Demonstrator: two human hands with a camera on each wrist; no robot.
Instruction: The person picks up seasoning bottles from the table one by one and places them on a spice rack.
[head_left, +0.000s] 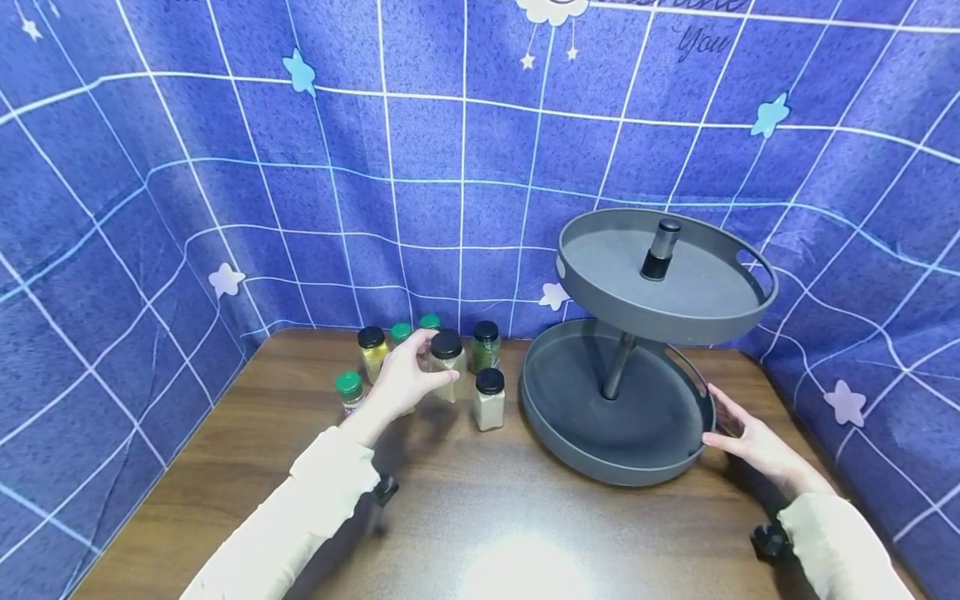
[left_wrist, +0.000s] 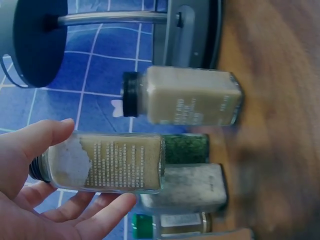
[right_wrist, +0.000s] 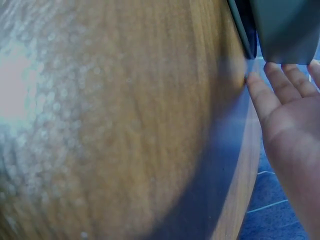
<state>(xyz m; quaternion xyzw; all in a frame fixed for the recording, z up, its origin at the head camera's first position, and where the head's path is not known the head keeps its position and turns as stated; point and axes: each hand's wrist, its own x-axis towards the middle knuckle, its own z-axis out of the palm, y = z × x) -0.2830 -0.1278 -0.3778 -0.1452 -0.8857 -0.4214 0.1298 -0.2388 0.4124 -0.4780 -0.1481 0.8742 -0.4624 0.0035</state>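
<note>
My left hand (head_left: 399,377) grips a square glass spice jar (left_wrist: 112,162) with a black lid, filled with tan powder and printed with small white text. The jar is lifted off the table, its thumb and fingers on opposite sides. A second black-lidded jar (head_left: 490,404) of pale powder stands just right of it. On the far right, my right hand (head_left: 761,446) touches the outer wall of the lower tray of a grey two-tier turntable rack (head_left: 600,465). Its fingers are extended, tips against the tray wall in the right wrist view.
Behind the left hand stand a jar of green herbs (head_left: 485,350), a yellow-filled jar (head_left: 374,357) and several green-lidded bottles (head_left: 349,387). The rack's upper tray (head_left: 660,323) overhangs the lower one on a metal post (head_left: 619,367). A blue grid-patterned cloth (head_left: 427,208) borders the wooden table (head_left: 435,517).
</note>
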